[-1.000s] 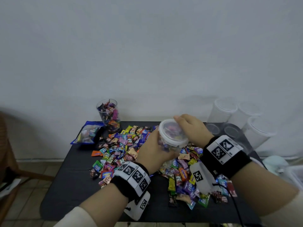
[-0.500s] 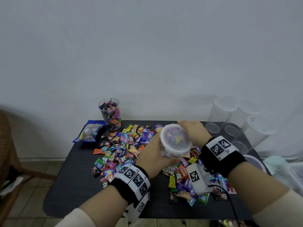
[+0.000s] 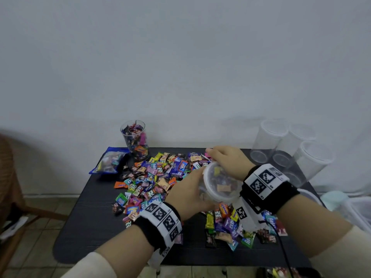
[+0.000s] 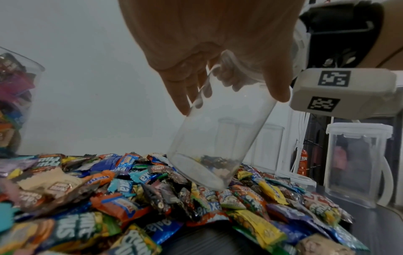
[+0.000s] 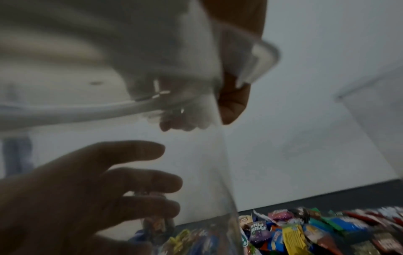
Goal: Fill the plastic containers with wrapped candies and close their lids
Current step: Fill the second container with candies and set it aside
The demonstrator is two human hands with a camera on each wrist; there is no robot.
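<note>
Black table [image 3: 84, 227] is sitting against a pale wall, candies [image 3: 152, 177] heaped across it. Both hands are gripping a clear container [image 3: 218, 187] tilted above the pile: left hand [image 3: 188, 193] wrapping fingers round its side at nine o'clock, right hand [image 3: 228, 163] curling over the lid [image 3: 208, 177] at twelve.

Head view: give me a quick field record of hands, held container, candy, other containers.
left hand: wraps the side of the held container
right hand: grips the container's top edge and lid
held container: clear, tilted toward the camera, lid on, only a few candies at the bottom
candy pile: loose wrapped candies spread over the black table
filled cup: back left, open, full of candies
empty containers: group at back right
</note>
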